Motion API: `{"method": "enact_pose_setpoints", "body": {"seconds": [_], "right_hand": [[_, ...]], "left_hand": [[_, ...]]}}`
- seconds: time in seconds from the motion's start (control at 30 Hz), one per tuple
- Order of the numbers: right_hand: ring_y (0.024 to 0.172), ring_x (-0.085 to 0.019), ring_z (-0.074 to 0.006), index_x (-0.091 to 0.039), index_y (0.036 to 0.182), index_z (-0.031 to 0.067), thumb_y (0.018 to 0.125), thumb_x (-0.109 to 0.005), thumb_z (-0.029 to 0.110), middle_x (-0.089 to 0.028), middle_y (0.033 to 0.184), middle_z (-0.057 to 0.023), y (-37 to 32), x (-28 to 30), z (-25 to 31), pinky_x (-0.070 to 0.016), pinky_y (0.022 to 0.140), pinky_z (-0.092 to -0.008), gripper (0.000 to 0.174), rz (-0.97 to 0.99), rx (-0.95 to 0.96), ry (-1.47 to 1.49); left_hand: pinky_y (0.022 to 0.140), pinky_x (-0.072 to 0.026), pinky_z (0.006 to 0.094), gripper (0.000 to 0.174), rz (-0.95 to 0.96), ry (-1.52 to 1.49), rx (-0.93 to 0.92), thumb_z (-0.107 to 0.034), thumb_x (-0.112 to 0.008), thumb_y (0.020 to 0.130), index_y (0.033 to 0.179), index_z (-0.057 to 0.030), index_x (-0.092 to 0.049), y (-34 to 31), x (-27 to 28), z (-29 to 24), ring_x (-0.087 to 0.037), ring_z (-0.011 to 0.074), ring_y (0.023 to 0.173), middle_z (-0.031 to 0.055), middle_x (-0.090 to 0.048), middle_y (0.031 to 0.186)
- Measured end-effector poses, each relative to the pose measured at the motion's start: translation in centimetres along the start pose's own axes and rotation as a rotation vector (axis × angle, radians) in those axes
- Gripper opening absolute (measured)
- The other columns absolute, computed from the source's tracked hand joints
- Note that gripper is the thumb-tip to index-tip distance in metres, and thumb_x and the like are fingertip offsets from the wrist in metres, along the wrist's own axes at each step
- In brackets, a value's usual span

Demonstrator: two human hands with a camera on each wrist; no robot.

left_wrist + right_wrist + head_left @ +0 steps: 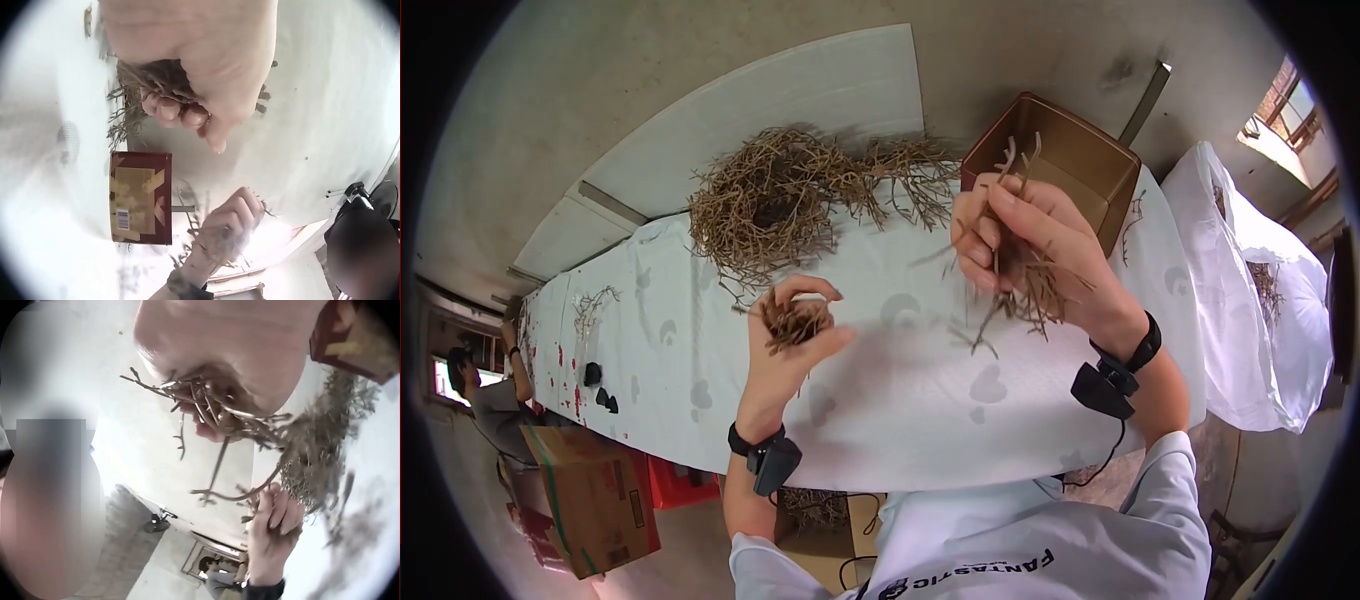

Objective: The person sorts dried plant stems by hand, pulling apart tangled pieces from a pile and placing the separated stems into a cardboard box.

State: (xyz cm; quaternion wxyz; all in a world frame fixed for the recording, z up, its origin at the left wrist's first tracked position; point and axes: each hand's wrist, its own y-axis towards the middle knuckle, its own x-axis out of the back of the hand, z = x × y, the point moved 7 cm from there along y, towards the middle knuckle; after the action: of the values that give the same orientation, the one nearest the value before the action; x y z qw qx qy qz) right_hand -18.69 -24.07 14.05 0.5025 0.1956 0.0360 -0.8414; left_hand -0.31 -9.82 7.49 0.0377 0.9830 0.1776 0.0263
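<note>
My left hand (768,372) is raised over the white-covered table (910,400), its fingers curled round a small bundle of brown, dried branching twigs (798,322). To the right, my right hand (1055,232) grips a looser bunch of the same twigs (1040,298); forked ends poke up past the thumb and others hang below the palm. In the right wrist view, those twigs (212,406) stick out of the curled fingers on several sides. A tangled twig heap (765,205) lies at the back of the table, with a thinner spread (905,180) trailing right from it.
A brown-gold box (1090,140) stands behind my right hand. White sacks (1250,300) with twigs inside are at the right edge. Small black objects (593,374) sit on the table's left part. Beyond them are another person (497,400) and a cardboard carton (595,495).
</note>
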Motion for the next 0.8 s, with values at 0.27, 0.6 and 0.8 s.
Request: {"method": "enact_pose_setpoints", "body": {"seconds": [0.27, 0.6, 0.8], "right_hand": [[0.057, -0.038, -0.0122, -0.036, 0.073, 0.0109, 0.105, -0.04, 0.034, -0.038, 0.073, -0.0018, -0.3, -0.8, -2.5, -0.0333, 0.053, -0.0258, 0.04, 0.191, -0.186, 0.557], [0.07, -0.043, -0.0159, -0.039, 0.072, 0.0095, 0.096, -0.045, 0.028, -0.038, 0.075, -0.0028, 1.8, 3.2, -8.4, -0.0369, 0.066, -0.0267, 0.031, -0.049, -0.163, 0.606], [0.08, -0.052, -0.018, -0.045, 0.069, 0.0066, 0.096, -0.047, 0.026, -0.05, 0.081, -0.0065, 2.5, 5.1, -5.8, -0.0423, 0.072, -0.0265, 0.033, -0.003, 0.01, 0.125]], "left_hand": [[0.053, -0.0399, 0.0236, 0.024, 0.061, -0.585, 0.225, -0.017, -0.073, 0.092, 0.09, -0.0039, -0.053, 2.6, -4.7, 4.9, -0.054, 0.0108, 0.063, 0.0069, -0.062, 0.08], [0.055, -0.0471, 0.0235, 0.03, 0.325, -0.587, 0.352, 0.0, -0.071, 0.087, 0.081, -0.0101, -0.044, 0.4, -7.5, 7.2, -0.059, 0.0125, 0.066, 0.016, -0.065, 0.104], [0.053, -0.0461, 0.0236, 0.035, 0.228, -0.541, 0.316, 0.005, -0.072, 0.085, 0.074, -0.0083, -0.041, 1.1, -6.2, 6.6, -0.056, 0.0104, 0.059, 0.0204, -0.067, 0.105]]}}
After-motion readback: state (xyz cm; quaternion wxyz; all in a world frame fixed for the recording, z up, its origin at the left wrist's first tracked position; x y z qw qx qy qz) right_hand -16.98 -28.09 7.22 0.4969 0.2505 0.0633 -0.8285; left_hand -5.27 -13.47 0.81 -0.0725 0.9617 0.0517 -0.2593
